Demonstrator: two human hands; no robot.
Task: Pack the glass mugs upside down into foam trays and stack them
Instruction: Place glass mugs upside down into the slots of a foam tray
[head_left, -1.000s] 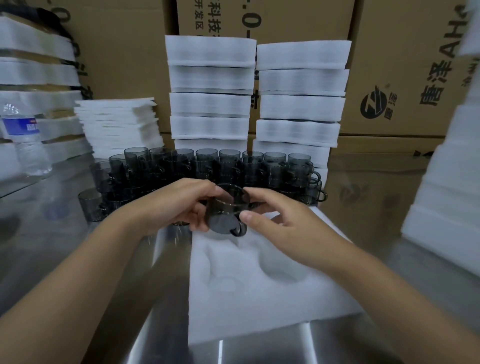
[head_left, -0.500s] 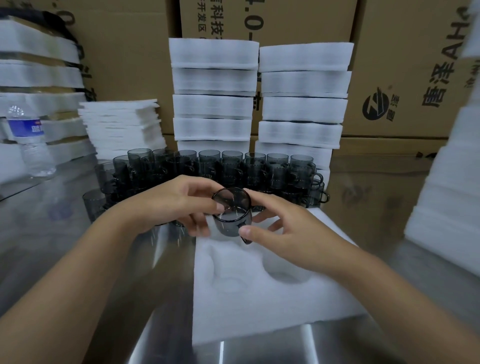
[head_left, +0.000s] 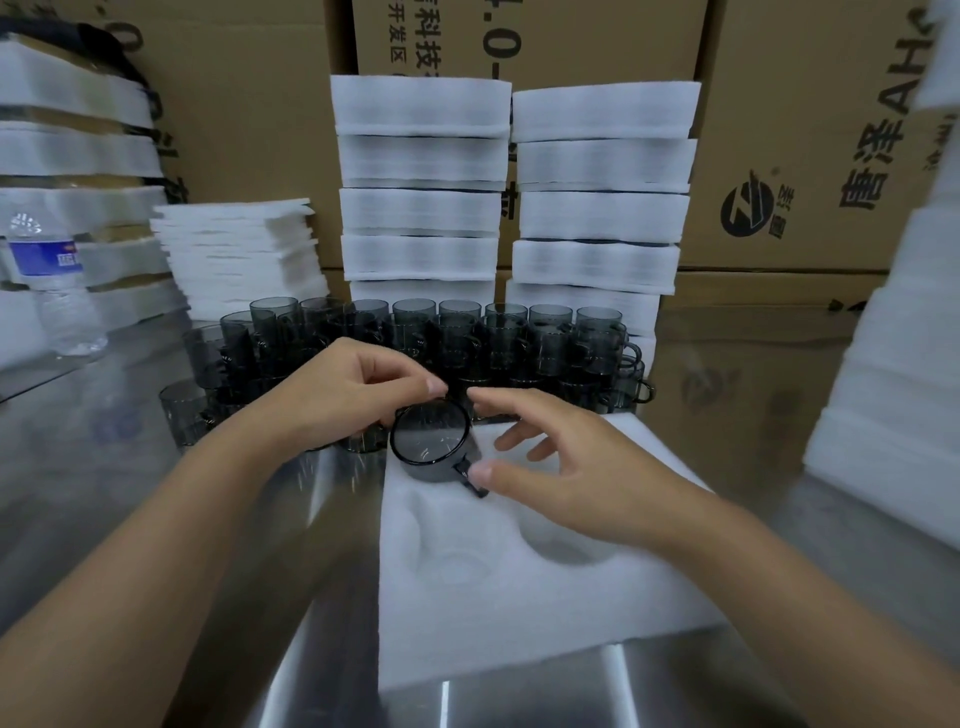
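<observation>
A smoky grey glass mug (head_left: 430, 436) sits low over the far-left pocket of the white foam tray (head_left: 519, 597), one round end facing up and its handle pointing toward me. My left hand (head_left: 337, 395) pinches its far rim with thumb and fingers. My right hand (head_left: 571, 467) has its thumb on the handle and its index finger by the far rim. Two empty round pockets show in the tray nearer to me. Several more grey mugs (head_left: 467, 338) stand in rows just behind the tray.
Two tall stacks of foam trays (head_left: 421, 208) (head_left: 597, 208) stand behind the mugs, flat foam sheets (head_left: 234, 249) to their left. More foam (head_left: 893, 389) rises at the right edge. A water bottle (head_left: 52, 291) stands far left on the steel table (head_left: 104, 467). Cardboard boxes (head_left: 805, 130) form the back wall.
The mug has been turned from tilted on its side to one round end up and lowered onto the tray's far-left pocket. Both hands moved down with it.
</observation>
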